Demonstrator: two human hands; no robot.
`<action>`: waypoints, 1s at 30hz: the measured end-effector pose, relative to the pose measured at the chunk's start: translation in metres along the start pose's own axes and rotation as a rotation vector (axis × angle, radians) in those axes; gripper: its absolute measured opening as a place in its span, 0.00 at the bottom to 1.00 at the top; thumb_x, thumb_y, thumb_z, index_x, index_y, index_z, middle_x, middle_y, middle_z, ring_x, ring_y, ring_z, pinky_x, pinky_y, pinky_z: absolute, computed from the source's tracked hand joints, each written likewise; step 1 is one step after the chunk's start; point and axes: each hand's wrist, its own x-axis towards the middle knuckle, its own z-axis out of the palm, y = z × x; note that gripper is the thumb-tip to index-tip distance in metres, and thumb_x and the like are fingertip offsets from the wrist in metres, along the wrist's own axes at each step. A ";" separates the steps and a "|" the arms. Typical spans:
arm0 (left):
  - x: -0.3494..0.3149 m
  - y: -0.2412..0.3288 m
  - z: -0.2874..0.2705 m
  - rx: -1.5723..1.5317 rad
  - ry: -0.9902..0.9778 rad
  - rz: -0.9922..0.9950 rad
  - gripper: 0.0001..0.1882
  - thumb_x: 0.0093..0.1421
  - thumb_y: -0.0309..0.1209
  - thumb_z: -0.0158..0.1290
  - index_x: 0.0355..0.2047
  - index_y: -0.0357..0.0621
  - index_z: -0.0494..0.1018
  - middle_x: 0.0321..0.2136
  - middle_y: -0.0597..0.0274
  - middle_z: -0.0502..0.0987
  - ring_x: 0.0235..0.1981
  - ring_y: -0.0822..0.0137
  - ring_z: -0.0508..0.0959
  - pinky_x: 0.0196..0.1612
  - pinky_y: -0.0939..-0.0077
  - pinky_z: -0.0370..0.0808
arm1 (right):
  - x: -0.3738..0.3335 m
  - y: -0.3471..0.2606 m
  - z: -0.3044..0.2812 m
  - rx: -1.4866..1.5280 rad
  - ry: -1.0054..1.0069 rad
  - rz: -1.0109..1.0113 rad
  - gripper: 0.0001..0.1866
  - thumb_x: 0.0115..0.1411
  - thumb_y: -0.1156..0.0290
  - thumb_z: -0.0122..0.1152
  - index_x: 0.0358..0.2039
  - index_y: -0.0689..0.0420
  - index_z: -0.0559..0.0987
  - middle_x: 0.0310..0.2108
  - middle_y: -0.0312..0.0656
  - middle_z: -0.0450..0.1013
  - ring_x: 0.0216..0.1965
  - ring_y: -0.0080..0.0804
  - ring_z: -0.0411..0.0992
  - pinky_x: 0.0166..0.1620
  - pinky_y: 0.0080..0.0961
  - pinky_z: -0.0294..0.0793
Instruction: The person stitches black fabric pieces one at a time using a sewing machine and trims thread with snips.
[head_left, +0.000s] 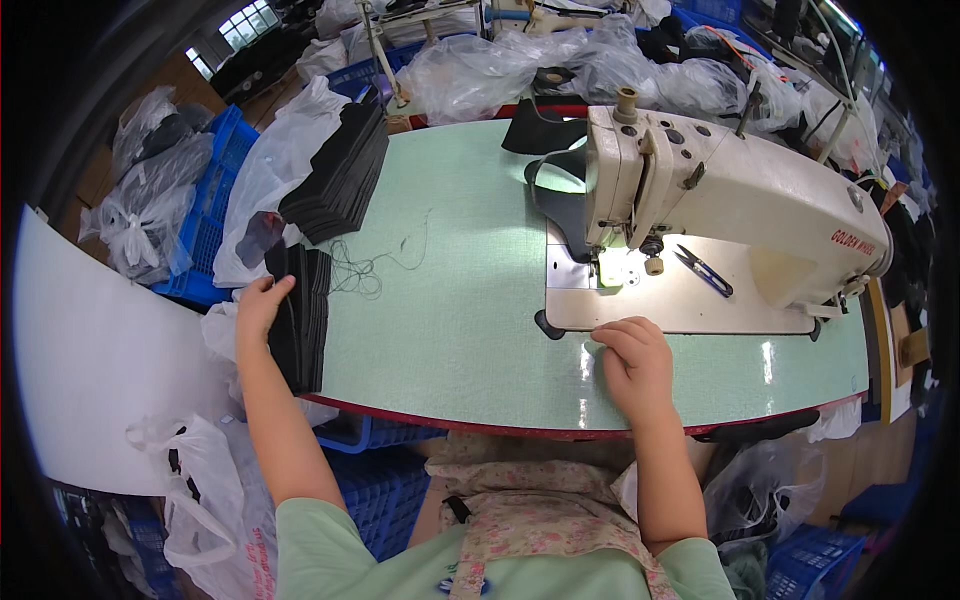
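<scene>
My left hand [262, 305] is closed at the thumb and fingers on the edge of a black fabric piece, at the left side of a stack of black cut pieces [312, 320]. A dark flap [264, 236] sticks up just beyond my fingertips. My right hand [640, 368] rests, loosely bent and holding nothing, at the front edge of the metal bed of a sewing machine [730, 190]. A black strip-like piece [562, 205] runs to the needle area, which is lit. Thread snips [704, 270] with dark handles lie on the bed.
Behind the near stack stands a taller pile of black pieces [340, 170]. Loose dark thread [360, 272] tangles on the green tabletop [450, 300]. Blue crates [215, 200] and plastic bags [285, 160] crowd the left; more clear bags [500, 70] line the back.
</scene>
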 end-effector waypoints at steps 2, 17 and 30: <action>-0.016 0.024 0.001 -0.157 -0.030 -0.066 0.29 0.54 0.47 0.63 0.47 0.34 0.77 0.37 0.57 0.79 0.37 0.66 0.78 0.38 0.71 0.76 | -0.003 0.005 -0.002 0.001 -0.010 0.031 0.09 0.46 0.81 0.59 0.30 0.59 0.82 0.34 0.40 0.80 0.39 0.40 0.76 0.45 0.36 0.75; -0.195 0.187 0.054 0.355 0.233 1.060 0.20 0.62 0.22 0.44 0.54 0.40 0.74 0.46 0.48 0.80 0.46 0.50 0.80 0.49 0.58 0.77 | -0.003 0.007 0.000 0.000 0.022 0.007 0.11 0.47 0.81 0.60 0.32 0.57 0.83 0.35 0.38 0.80 0.40 0.38 0.76 0.45 0.35 0.74; -0.215 0.223 0.167 0.248 -0.464 1.353 0.36 0.61 0.42 0.54 0.67 0.40 0.60 0.68 0.52 0.61 0.70 0.53 0.57 0.72 0.54 0.51 | -0.002 -0.002 0.010 -0.086 -0.099 -0.038 0.14 0.51 0.72 0.66 0.40 0.57 0.82 0.47 0.40 0.76 0.44 0.38 0.75 0.49 0.36 0.74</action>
